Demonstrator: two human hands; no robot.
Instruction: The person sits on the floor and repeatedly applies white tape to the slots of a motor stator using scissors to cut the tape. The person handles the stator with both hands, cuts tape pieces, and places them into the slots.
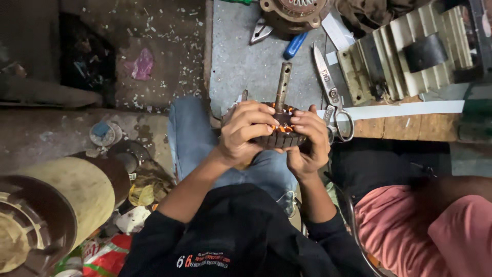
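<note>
both hands wrapped around a motor stator

head view: my left hand (245,134) and my right hand (307,143) meet over my lap, both closed around a round dark metal stator with copper-orange windings (282,131). my left fingers (264,115) curl over its top and near side; my right fingers (300,119) press on its upper right edge, the palm cupping it from below. a grey metal shaft (282,84) rises from the middle of the stator, tilted slightly right, pointing away from me. the stator sits just above my blue-jeaned knee (189,133), at the near edge of a grey work surface (236,56).

on that surface, just right of my right hand, lie steel scissors (333,100), their loops near my knuckles. a long white paper strip (410,109) runs rightward behind them. further back rest a blue-handled tool (295,45) and a rusty round motor housing (293,13). a ribbed pale metal casing (410,46) sits at the far right. a person in a pink shirt (425,225) is beside me on the right.
</note>
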